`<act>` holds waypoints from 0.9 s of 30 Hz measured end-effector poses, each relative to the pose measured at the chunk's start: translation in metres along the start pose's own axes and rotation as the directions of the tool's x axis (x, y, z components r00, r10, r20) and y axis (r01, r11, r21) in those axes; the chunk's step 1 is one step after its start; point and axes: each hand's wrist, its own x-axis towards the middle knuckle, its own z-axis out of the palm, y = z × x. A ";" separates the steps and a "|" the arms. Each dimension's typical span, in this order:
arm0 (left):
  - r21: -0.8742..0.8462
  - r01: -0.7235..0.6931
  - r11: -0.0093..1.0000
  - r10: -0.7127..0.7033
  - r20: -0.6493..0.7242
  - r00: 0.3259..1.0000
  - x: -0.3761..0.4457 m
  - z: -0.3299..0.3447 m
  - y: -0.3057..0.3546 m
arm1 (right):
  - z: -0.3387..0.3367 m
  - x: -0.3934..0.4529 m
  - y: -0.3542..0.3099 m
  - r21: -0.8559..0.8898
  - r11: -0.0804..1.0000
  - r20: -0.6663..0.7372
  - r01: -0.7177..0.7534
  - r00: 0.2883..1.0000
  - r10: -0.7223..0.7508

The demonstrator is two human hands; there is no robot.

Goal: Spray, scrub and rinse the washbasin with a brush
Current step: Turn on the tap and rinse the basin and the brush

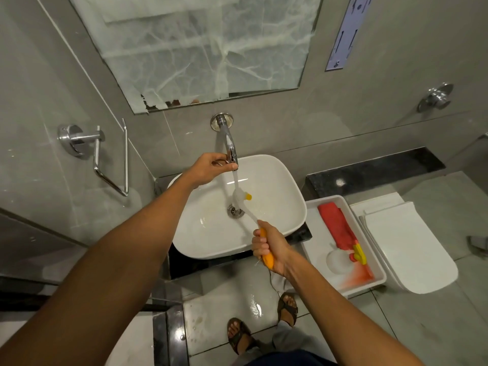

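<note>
My left hand (211, 165) grips the curved chrome tap (230, 146); my right hand (268, 247) fists around the orange-handled white brush (247, 207) under running water over the white ceramic washbasin (285, 196)

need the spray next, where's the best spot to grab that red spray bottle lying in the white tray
Grip the spray bottle around its red body, coming down from above with the right hand, once that hand lets go of the brush. The bottle lies flat in the tray, beside the washbasin, body pointing away, so the long round body is open from above, while the yellow trigger head sits near the tray's front wall.
</note>
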 end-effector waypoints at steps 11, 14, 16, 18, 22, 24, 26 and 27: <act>0.106 -0.025 0.994 0.026 0.001 1.000 0.001 -0.006 0.008 | 0.030 0.002 0.010 -0.851 0.485 -0.119 0.203 0.824 -0.554; 0.049 0.012 0.999 -0.012 0.002 1.000 -0.001 -0.004 0.007 | 0.030 0.001 0.006 -0.353 0.922 -0.173 0.161 0.957 -0.234; 0.012 0.037 0.999 -0.038 0.013 0.999 -0.002 -0.003 0.006 | 0.026 -0.003 0.001 0.012 1.000 -0.084 0.022 0.996 -0.021; -0.022 0.045 0.999 -0.044 0.020 0.999 -0.003 -0.003 0.005 | 0.021 -0.006 -0.005 0.298 0.948 0.068 -0.116 0.993 0.100; -0.069 0.057 0.996 -0.055 0.036 0.998 -0.001 -0.004 0.004 | 0.012 -0.010 -0.009 0.404 0.896 0.183 -0.187 0.976 0.121; -0.078 0.071 0.994 -0.069 0.027 0.997 0.000 -0.004 0.004 | 0.013 -0.010 -0.009 0.256 0.963 0.082 -0.088 0.994 0.069; -0.083 0.073 0.994 -0.072 0.014 0.997 0.002 -0.004 0.003 | 0.015 -0.009 -0.007 -0.027 0.997 -0.071 0.071 0.995 -0.073; -0.084 0.072 0.994 -0.072 0.006 0.997 0.002 -0.004 0.003 | 0.016 -0.008 -0.004 -0.216 0.965 -0.134 0.148 0.975 -0.179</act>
